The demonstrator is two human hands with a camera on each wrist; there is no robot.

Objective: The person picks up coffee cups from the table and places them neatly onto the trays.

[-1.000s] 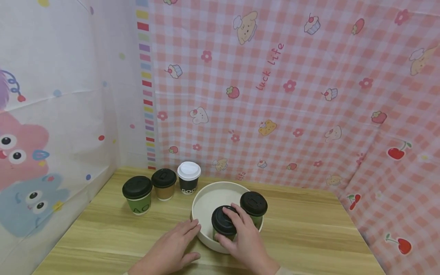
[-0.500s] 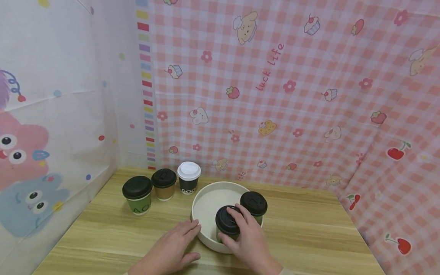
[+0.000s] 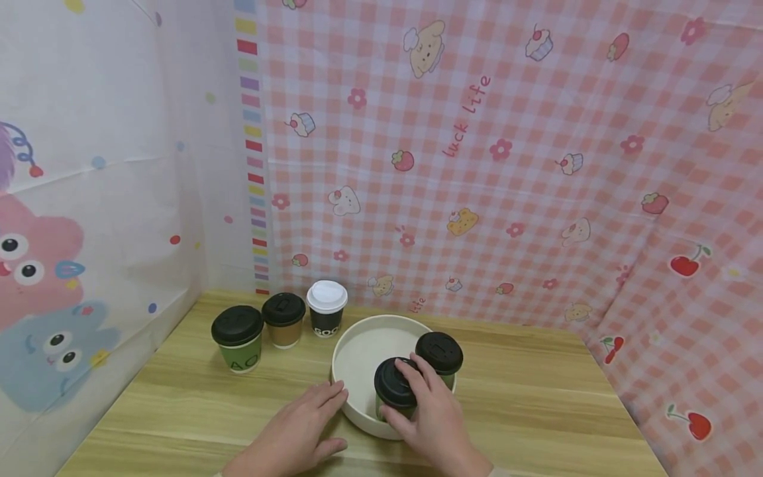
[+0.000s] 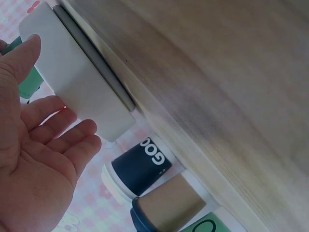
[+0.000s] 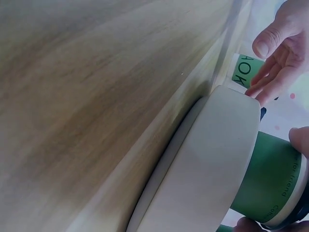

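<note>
Green cup (image 3: 392,389) in right hand (image 3: 435,412)

green cup (image 3: 389,387), black lid on, small dark writing on its side, upright near six o'clock inside the round tray (image 3: 362,361), tray cream-white, low-walled, lying flat

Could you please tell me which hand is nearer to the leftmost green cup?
Left: the left hand is at the white tray, right of the leftmost green cup; the right hand is farther right, holding another green cup in the tray.
</note>
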